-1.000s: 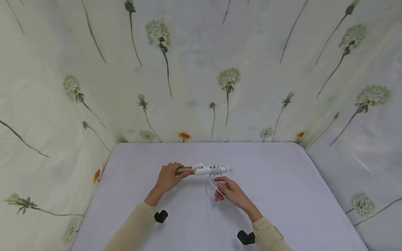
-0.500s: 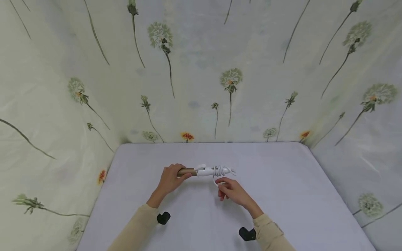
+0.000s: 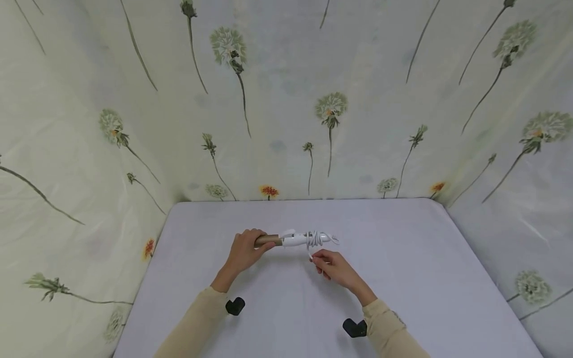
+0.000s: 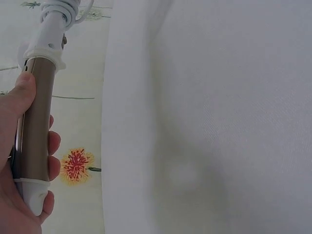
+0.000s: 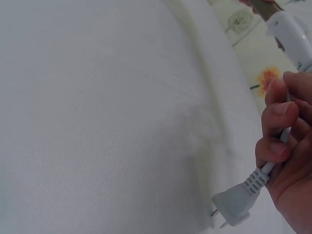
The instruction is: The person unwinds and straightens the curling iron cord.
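A curling iron (image 3: 286, 240) with a gold barrel (image 4: 35, 117) and a white handle is held level above the table. My left hand (image 3: 243, 250) grips the gold barrel (image 3: 267, 240). A white cord (image 3: 317, 239) is wound several times round the white handle. My right hand (image 3: 333, 267) pinches the loose end of the cord (image 5: 278, 153) just below the handle. The white two-pin plug (image 5: 236, 204) hangs from those fingers (image 5: 275, 129), close over the tablecloth.
A white cloth covers the table (image 3: 403, 258). Cream fabric printed with dandelions (image 3: 329, 107) closes in the back and both sides. A black wrist-camera mount (image 3: 235, 306) sits on the left sleeve and another one (image 3: 355, 327) on the right.
My right hand has moved up toward the handle, and the hanging loop of cord has grown shorter. The left hand keeps its grip on the barrel.
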Available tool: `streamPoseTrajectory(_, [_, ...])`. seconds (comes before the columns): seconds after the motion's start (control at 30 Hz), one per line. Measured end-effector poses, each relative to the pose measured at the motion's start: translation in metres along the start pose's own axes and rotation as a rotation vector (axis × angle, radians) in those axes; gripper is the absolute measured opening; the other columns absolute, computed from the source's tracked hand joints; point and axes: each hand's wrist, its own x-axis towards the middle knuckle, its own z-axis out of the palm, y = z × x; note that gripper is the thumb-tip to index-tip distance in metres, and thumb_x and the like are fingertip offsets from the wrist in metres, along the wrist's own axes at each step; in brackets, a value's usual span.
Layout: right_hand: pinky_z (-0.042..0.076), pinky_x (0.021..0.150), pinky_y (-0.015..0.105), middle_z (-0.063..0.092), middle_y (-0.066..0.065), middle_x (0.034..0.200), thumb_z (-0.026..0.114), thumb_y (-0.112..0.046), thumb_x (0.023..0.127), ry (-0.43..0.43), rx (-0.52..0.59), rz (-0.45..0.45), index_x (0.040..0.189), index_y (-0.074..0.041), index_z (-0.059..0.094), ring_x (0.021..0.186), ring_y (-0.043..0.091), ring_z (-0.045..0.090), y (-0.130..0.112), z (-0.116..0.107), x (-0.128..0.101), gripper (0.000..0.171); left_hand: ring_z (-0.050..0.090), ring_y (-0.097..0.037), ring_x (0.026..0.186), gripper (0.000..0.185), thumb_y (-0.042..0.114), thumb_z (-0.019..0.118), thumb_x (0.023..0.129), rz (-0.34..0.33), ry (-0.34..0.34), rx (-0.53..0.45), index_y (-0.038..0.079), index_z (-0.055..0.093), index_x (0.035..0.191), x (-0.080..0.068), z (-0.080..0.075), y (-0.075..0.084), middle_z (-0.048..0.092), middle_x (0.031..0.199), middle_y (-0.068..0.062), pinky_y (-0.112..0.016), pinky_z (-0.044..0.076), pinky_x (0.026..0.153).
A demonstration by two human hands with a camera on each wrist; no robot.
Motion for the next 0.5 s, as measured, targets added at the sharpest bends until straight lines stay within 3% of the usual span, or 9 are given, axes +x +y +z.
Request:
streamPoseTrajectory(0.27, [0.041,0.052,0.023,0.059,0.004,0.077,0.056,-0.031,0.096,0.039,-0.067,0.035,0.108,-0.002,0.063,0.060,0.009,0.049,0.007,-0.001,0.007,0.032,0.049,-0.010,0.068,0.034,0.047,0.067,0.084,-0.004,-0.006,0.003,0.017,0.068,0.100,-0.002,-0.003,-0.004,0.067,0.083,0.004,-0.029,0.032,0.065])
streamPoseTrajectory(0.5, [0.043,0.058,0.024,0.062,0.002,0.076,0.058,-0.031,0.095,0.023,-0.183,-0.011,0.104,-0.009,0.065,0.073,0.023,0.058,0.008,-0.020,0.017,0.025,0.049,-0.011,0.068,0.033,0.045,0.068,0.084,-0.006,-0.020,-0.015,0.016,0.068,0.100,-0.003,-0.007,-0.004,0.067,0.083,0.003,-0.029,0.032,0.065])
